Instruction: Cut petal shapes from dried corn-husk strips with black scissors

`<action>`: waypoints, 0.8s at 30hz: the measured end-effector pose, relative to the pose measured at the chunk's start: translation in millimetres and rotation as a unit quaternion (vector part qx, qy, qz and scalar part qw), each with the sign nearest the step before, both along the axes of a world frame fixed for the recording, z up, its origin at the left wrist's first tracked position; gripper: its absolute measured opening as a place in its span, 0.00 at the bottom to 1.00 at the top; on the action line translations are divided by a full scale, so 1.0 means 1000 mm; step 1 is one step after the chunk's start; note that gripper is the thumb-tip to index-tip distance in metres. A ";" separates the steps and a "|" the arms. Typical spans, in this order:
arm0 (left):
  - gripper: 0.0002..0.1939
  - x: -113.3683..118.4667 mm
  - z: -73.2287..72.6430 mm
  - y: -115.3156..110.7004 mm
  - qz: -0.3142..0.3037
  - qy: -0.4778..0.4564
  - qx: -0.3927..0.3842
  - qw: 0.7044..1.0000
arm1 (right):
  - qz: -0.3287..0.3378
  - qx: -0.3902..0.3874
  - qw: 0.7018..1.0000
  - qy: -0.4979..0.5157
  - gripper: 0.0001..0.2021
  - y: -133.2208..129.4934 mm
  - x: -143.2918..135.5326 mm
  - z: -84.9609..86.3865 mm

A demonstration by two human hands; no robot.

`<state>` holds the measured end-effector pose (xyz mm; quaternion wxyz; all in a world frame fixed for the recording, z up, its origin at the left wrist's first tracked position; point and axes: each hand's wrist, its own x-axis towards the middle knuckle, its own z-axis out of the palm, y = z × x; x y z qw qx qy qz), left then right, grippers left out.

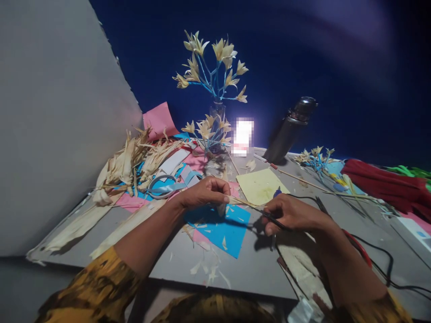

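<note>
Patterned yellow-and-brown sleeves (90, 287) lie closest, and your forearms reach from them over the gray table (249, 273). Your left hand (215, 194) pinches a pale strip (244, 203) between thumb and forefinger, with the other fingers curled in. The strip is thin, cream to light tan, and looks dry like the husks (126, 172) on your left; its exact edges are blurred. It sits between your two hands, above the blue sheet (235, 231), which carries small pointed cream scraps (224, 243). Your right hand (284, 214) has its thumb and fingers closed on a slim dark tool (272, 219), which points toward the strip; whether its tip touches the strip, you cannot tell. Just beyond your hands is a pale yellow paper (262, 185). Farther back, cream flowers (224, 50) on blue stems rise from a clear vase (217, 112), and a dark flask (284, 138) stands to its right.
</note>
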<state>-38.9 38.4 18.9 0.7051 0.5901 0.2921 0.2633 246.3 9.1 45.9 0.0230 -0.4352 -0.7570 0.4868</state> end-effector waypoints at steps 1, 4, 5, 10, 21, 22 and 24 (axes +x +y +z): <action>0.12 0.000 0.000 0.000 0.000 -0.001 0.001 1.000 | -0.003 -0.001 1.000 -0.003 0.18 0.000 0.000 0.000; 0.11 0.000 0.001 0.000 -0.003 -0.008 0.003 1.000 | -0.011 0.012 1.000 -0.016 0.20 0.000 0.000 -0.001; 0.11 -0.001 0.001 0.000 -0.004 -0.009 0.005 1.000 | -0.012 0.019 1.000 -0.018 0.21 0.000 0.000 -0.001; 0.11 -0.001 0.002 0.001 0.007 -0.007 0.019 1.000 | -0.026 0.026 0.999 -0.001 0.24 0.000 0.000 -0.003; 0.12 0.011 -0.012 -0.002 0.112 -0.123 -0.049 0.985 | -0.171 0.011 0.963 0.206 0.15 -0.001 -0.012 -0.010; 0.13 0.014 -0.013 -0.004 0.118 -0.142 -0.065 0.981 | -0.187 -0.006 0.957 0.222 0.15 -0.001 -0.015 -0.011; 0.14 0.020 -0.014 -0.007 0.128 -0.163 -0.090 0.974 | -0.180 -0.032 0.955 0.233 0.14 -0.003 -0.022 -0.012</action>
